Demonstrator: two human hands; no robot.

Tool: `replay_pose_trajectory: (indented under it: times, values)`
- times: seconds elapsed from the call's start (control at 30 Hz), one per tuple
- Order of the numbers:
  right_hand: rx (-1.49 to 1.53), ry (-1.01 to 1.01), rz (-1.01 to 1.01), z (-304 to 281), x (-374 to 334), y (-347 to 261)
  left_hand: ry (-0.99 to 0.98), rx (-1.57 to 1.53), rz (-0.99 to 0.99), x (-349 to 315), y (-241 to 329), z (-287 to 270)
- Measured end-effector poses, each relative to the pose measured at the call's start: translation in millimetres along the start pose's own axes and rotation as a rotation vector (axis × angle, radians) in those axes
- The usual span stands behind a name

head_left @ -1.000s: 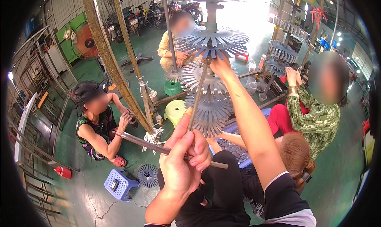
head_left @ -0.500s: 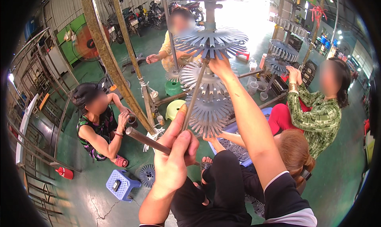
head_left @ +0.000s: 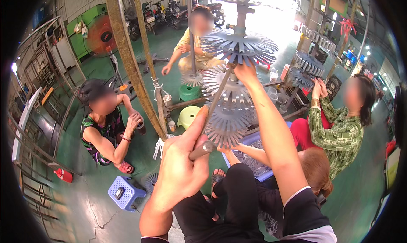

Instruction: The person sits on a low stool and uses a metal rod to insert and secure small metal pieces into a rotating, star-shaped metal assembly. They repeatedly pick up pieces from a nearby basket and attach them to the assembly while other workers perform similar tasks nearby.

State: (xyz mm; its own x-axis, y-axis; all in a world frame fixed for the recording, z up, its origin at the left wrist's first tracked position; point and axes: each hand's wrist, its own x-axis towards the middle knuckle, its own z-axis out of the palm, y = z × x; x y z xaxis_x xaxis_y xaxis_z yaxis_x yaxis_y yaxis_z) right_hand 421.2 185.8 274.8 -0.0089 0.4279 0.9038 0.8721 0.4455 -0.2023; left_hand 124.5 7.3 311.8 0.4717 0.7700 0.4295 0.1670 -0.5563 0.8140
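My left hand (head_left: 180, 162) is wrapped round the handle of a T-handle wrench (head_left: 217, 96). One end of its crossbar pokes out by my thumb, while the thin shaft runs up and away to the pole's collar. Just under a grey slotted metal disc (head_left: 241, 42), my right hand (head_left: 246, 73) is closed near the wrench's far tip; the disc and hand hide what the fingers grip. The disc sits level on an upright metal pole (head_left: 243, 9). Below it hang further toothed discs (head_left: 229, 117), tilted on the same pole.
A co-worker (head_left: 313, 171) sits close on my right by a blue basket (head_left: 265, 175) of metal strips. Other people squat at left (head_left: 104, 128), far side (head_left: 197, 43) and right (head_left: 339, 120). A rusty post (head_left: 131, 60) slants at left. A blue stool (head_left: 125, 192) stands low left.
My left hand has turned, swinging the wrench's crossbar from pointing left to pointing up and right. The right hand stays under the disc. The whole view has shifted slightly.
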Motion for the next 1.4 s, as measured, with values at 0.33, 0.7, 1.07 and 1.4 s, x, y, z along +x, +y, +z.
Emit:
replay_pose_trajectory:
  times: [0.33, 0.7, 1.07, 1.4]
  values:
    - [0.094, -0.063, 0.255, 6.9, -0.4, 3.9, 0.027, -0.071, 0.083, -8.0, 3.1, -6.5]
    - [0.107, -0.124, 0.296, 1.9, -2.2, -8.3, 0.065, -0.155, 0.087, -21.7, -1.0, -20.2]
    - [0.172, -0.102, 0.302, 3.2, -4.6, 4.1, 0.103, 0.295, 0.284, -2.8, 0.8, -7.8]
    - [0.189, -0.155, 0.366, -0.8, 1.5, -2.4, 0.042, 0.443, 0.285, 10.4, 5.9, -7.8]
